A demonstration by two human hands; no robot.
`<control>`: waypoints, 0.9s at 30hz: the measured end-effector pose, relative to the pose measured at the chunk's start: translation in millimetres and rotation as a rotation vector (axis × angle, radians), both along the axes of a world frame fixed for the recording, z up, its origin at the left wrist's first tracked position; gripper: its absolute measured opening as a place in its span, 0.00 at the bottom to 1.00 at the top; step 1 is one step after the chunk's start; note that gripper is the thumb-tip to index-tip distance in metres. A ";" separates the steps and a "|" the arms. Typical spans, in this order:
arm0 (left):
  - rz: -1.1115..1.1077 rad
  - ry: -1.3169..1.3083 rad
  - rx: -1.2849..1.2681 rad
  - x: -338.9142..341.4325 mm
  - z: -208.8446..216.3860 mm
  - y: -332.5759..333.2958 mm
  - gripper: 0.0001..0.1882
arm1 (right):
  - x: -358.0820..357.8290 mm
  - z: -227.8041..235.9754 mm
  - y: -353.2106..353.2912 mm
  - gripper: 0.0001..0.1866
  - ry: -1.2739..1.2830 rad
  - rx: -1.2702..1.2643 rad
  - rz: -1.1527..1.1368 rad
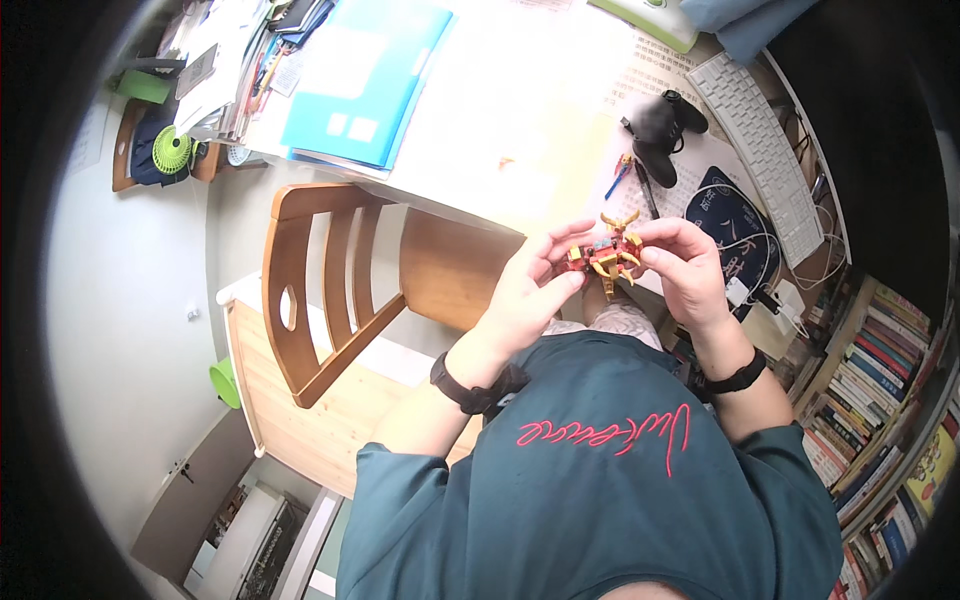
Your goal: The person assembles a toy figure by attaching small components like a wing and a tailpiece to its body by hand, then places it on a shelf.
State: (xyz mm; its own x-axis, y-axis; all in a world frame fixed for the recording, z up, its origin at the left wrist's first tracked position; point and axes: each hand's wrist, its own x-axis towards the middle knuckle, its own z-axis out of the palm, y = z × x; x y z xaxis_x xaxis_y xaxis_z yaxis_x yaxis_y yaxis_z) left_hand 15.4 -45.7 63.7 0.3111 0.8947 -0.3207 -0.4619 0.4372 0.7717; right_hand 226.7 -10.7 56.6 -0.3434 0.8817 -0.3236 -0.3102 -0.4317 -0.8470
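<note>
Item: small red-and-gold brick model [606, 254], held in the air above my lap, just off the near edge of the counter [500, 130].

Left hand [527, 290]: my fingers [560, 283] pinch the model's left side, thumb underneath.

Right hand [683, 268]: my fingers [655, 257] close on its right side, curled over the top.

Step, as I judge it: mid-assembly, seating or adjusting a small part; any next press would call for a firm counter-hold from the left hand so that nothing pops loose.

Edges and room: counter edge just ahead; wooden chair [330, 290] well to my left; black game controller [660, 130], pens [632, 180] and white keyboard [765, 150] beyond on the right; bookshelf [870, 400] close by my right elbow. Open space lies over my lap.
</note>
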 end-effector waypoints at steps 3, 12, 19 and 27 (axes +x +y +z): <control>0.012 -0.025 0.031 -3.3 -10.4 -5.8 0.23 | 1.2 4.7 -1.1 0.10 0.008 0.075 0.026; 0.055 -0.082 0.024 1.2 -14.3 -5.9 0.17 | 0.2 13.5 -2.1 0.12 -0.026 0.059 0.054; 0.030 -0.076 -0.004 2.1 -15.8 -2.7 0.18 | -4.5 10.9 -0.2 0.13 0.004 -0.121 0.045; 0.029 -0.003 -0.033 2.3 -13.6 1.1 0.18 | -6.2 8.8 2.5 0.14 0.102 -0.254 -0.046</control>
